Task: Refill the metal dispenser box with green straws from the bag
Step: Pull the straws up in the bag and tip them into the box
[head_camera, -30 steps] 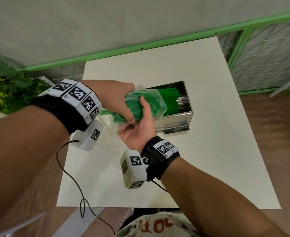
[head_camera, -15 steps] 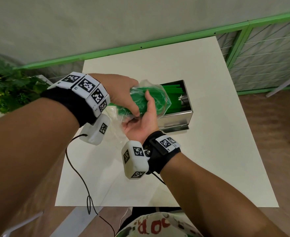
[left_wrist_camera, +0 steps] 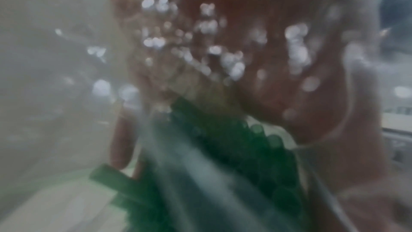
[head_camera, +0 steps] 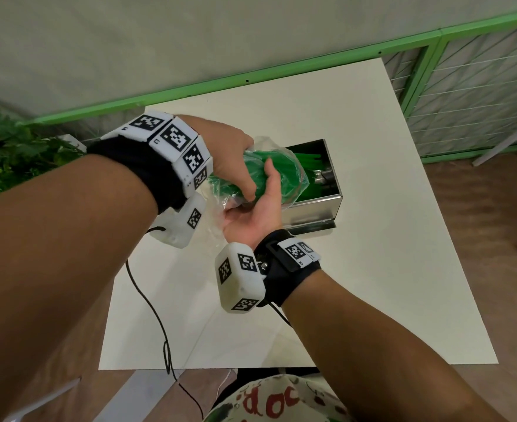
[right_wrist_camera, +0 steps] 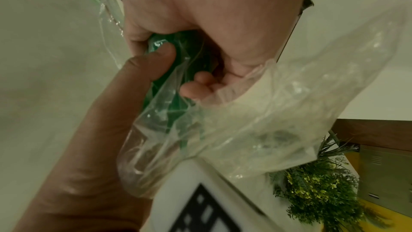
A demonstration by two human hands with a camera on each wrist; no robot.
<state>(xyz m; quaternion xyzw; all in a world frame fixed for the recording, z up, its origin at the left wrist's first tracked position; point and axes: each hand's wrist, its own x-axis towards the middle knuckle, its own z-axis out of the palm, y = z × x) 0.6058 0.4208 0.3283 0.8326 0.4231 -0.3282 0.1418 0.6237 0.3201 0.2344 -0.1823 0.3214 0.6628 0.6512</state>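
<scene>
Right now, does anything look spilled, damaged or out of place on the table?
Nothing stands out. Both hands grip the plastic bag of green straws above the table, beside the open metal dispenser box, which already holds some straws. No straws lie loose on the table.

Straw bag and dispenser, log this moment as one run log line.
left hand: grips straw bag from above | right hand: grips straw bag from below | dispenser box: open, partly filled | table: under box
</scene>
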